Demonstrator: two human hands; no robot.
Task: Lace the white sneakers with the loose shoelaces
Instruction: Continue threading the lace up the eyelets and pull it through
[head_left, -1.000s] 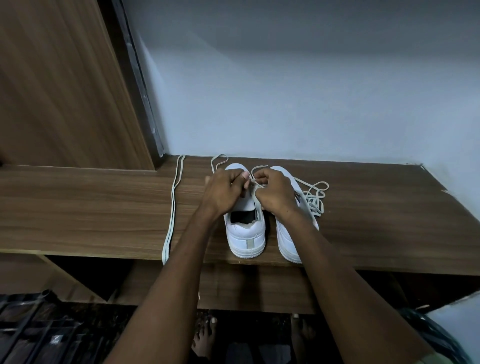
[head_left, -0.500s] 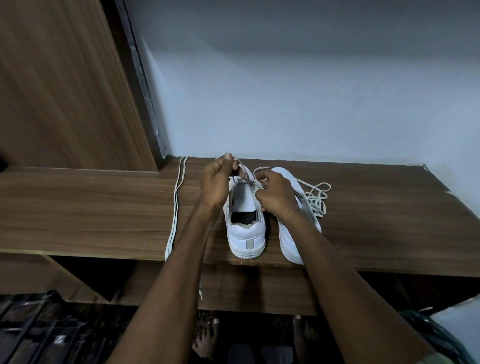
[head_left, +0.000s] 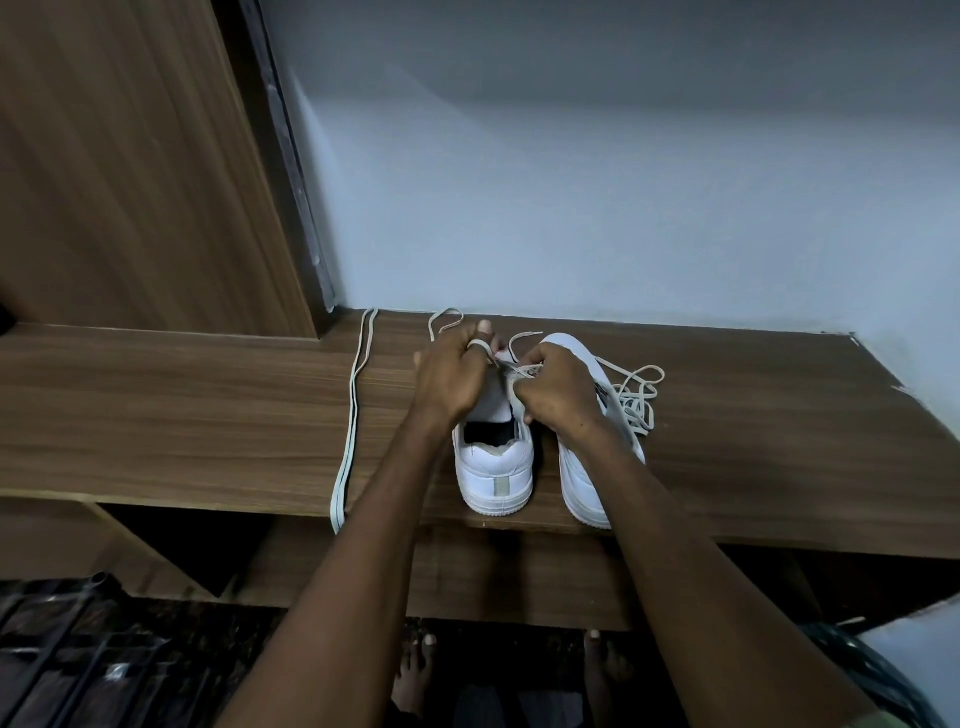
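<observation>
Left hand (head_left: 451, 379) and right hand (head_left: 558, 387) each grip the shoelace (head_left: 511, 370) above the left sneaker (head_left: 496, 467); second sneaker (head_left: 582, 483) lies right of both grips.

**Two sneakers at the shelf's front edge**

On the shelf (head_left: 208, 415), the left sneaker (head_left: 496, 475) and right sneaker (head_left: 582, 483) stand side by side, heels at the front edge. A doubled lace (head_left: 350, 415) runs from back edge to front, left of both. A tangled lace (head_left: 636, 402) lies right of the right sneaker. Both hands (head_left: 452, 376) (head_left: 558, 389) sit over the left sneaker's front.
</observation>
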